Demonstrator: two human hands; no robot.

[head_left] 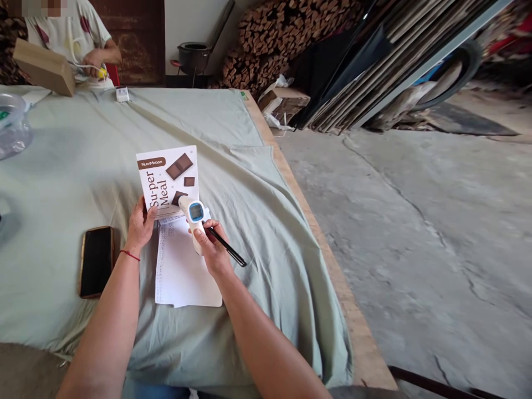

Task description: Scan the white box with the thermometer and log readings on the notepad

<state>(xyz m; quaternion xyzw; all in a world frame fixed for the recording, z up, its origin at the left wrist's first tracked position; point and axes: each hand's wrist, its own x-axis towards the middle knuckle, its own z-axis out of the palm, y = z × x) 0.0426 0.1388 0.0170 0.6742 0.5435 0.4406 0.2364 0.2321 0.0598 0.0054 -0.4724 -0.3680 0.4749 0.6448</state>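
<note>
My left hand [140, 224] is closed on the lower left edge of a white box [168, 177] printed with chocolate pieces, which stands tilted above an open notebook [187, 277]. In my right hand [211, 246] is a white infrared thermometer [196, 213] with a blue-framed screen, its front end against or very near the lower right of the box. A black pen [226, 246] also sticks out from between my right fingers. Handwriting runs along the notebook's left side; its upper part is hidden behind the box.
A phone [97, 261] lies left of the notebook on the green cloth [233, 127]. Across the table a person [70, 33] handles something yellow near a cardboard box [44, 66]. A clear plastic container [12, 124] stands at the left; the table's wooden edge [307, 216] runs along the right.
</note>
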